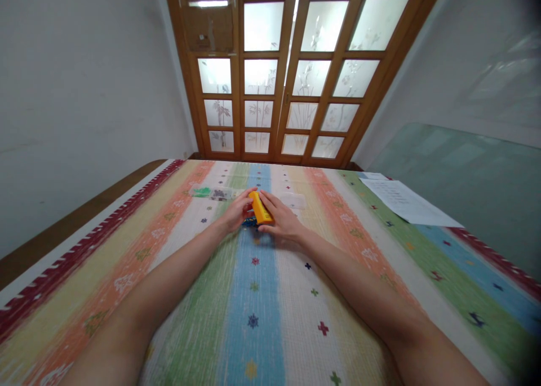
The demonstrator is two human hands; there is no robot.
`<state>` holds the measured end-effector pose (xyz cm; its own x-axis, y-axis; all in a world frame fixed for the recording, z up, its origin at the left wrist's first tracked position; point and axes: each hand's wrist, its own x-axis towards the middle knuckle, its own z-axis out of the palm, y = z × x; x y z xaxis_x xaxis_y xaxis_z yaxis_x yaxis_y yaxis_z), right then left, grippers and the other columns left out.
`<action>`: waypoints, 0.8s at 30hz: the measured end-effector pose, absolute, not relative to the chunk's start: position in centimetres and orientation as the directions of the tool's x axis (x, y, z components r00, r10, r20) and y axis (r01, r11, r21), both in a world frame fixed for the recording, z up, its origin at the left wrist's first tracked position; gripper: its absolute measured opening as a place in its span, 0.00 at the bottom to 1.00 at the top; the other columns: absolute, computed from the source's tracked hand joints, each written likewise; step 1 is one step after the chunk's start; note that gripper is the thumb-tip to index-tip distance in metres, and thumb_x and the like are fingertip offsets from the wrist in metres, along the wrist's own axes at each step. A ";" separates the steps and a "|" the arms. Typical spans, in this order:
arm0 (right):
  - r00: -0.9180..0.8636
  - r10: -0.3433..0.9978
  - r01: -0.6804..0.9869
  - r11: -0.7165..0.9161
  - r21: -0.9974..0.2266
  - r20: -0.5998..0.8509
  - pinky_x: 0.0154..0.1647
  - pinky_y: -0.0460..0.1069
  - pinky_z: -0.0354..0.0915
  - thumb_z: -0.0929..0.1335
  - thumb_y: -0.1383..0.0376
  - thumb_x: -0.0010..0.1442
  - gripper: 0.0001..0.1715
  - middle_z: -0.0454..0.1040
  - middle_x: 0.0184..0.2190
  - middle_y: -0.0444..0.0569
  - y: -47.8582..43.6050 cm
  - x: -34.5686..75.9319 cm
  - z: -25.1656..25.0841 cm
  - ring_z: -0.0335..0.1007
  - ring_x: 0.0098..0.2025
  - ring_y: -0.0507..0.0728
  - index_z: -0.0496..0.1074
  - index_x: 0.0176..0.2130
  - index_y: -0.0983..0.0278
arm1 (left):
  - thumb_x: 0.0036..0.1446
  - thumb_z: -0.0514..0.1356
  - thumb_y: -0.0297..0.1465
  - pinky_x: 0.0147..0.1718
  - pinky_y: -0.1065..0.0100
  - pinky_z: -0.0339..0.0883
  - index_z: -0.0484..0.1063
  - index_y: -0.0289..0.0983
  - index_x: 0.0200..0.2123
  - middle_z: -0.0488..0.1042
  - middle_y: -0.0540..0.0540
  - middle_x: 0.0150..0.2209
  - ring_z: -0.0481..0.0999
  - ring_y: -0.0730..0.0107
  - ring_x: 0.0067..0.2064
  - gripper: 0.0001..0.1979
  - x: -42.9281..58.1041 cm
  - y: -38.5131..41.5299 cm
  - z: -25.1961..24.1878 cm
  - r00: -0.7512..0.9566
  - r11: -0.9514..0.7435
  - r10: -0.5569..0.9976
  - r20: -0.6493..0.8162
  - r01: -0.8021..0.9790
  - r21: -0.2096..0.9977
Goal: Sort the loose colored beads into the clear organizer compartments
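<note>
A small yellow box-shaped object [261, 208] with faint dark print on its side is held between my two hands, tilted over the blue stripe of the cloth. My left hand [238, 210] has its fingers curled at the far left side of it. My right hand [282, 216] closes on its right side, thumb near the lower end and fingers over the top. Partly hidden beneath it lies a dark blue item [250, 221], too small to make out.
A clear plastic case [230, 192] with green and dark small pieces lies left of my hands. To the right is a clear, flat plastic piece [293, 200]. Printed paper sheets [409, 200] rest on the striped tablecloth [253, 346]. Wooden glass-paned doors [279, 110] stand beyond the table.
</note>
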<state>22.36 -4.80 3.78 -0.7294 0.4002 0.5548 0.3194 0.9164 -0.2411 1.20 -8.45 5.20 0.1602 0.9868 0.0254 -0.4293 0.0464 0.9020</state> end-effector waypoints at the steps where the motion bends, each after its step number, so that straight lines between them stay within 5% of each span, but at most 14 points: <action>1: -0.733 0.402 0.329 0.916 -0.231 0.549 0.73 0.68 0.55 0.74 0.46 0.61 0.64 0.46 0.76 0.59 -4.9 22.3 3.7 0.46 0.76 0.70 0.36 0.78 0.57 | 0.56 0.65 0.32 0.39 0.69 0.74 0.72 0.43 0.59 0.77 0.44 0.52 0.78 0.68 0.44 0.26 1.3 -8.4 5.2 0.159 0.037 0.987 0.034 -0.423 0.906; 8: -0.608 0.475 0.429 0.871 -0.240 0.636 0.69 0.65 0.61 0.68 0.69 0.64 0.47 0.60 0.71 0.57 -4.1 21.3 3.2 0.58 0.71 0.66 0.49 0.75 0.56 | 0.57 0.65 0.35 0.45 0.64 0.76 0.73 0.41 0.53 0.76 0.42 0.54 0.79 0.65 0.47 0.19 0.4 -7.2 4.4 0.067 -0.080 0.991 0.116 -0.397 0.914; 16: -0.539 0.628 0.620 0.747 -0.240 0.561 0.65 0.57 0.62 0.66 0.73 0.63 0.33 0.73 0.61 0.54 0.0 19.0 3.0 0.68 0.62 0.63 0.65 0.66 0.61 | 0.53 0.57 0.30 0.39 0.65 0.73 0.79 0.37 0.43 0.81 0.42 0.45 0.79 0.64 0.41 0.16 -5.0 -3.9 0.4 -0.325 -0.082 0.936 0.137 0.178 0.981; 24: -0.576 0.707 0.734 0.669 -0.121 0.410 0.67 0.59 0.55 0.68 0.60 0.68 0.27 0.70 0.63 0.59 1.7 18.1 1.5 0.63 0.64 0.66 0.68 0.64 0.63 | 0.57 0.56 0.28 0.53 0.57 0.70 0.82 0.37 0.41 0.82 0.43 0.43 0.78 0.58 0.47 0.15 -6.9 -2.9 -1.0 -0.279 -0.100 0.913 0.296 0.551 0.828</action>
<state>18.11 1.73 1.52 -0.5762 0.7069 0.4102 0.7337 0.6685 -0.1214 -6.91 -2.89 -1.00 -0.2791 0.9134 0.2962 0.5513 -0.1002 0.8283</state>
